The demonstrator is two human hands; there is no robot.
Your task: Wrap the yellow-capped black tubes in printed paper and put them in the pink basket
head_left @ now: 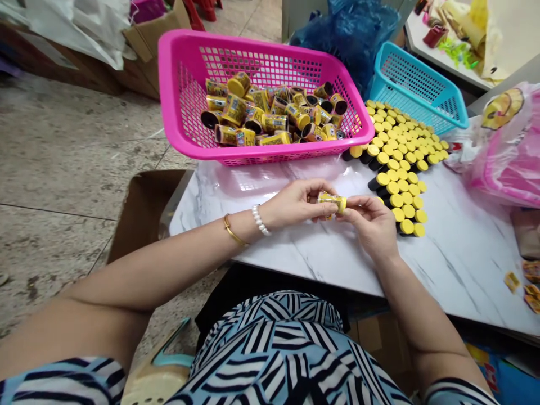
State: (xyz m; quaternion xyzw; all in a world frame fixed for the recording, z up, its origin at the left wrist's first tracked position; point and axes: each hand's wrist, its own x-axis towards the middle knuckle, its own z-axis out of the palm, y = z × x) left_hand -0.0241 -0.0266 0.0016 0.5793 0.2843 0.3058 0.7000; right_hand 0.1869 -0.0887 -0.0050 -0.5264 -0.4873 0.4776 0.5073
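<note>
Basket, pink and slotted [270,152], stands at the far edge of the table [459,270], holding a loose heap of small canisters [233,108] with printed yellow labels, lying at mixed angles. Blue basket [411,70] stands to its far right; its floor is partly hidden. Black tubs with yellow caps [408,211] stand packed in a group to the right. One labelled canister [330,199] is held above the table, on the near side of the pink basket. Left hand [297,201]: fingers closed around its body. Right hand [373,222]: thumb and fingertips pinched at its yellow end.
</note>
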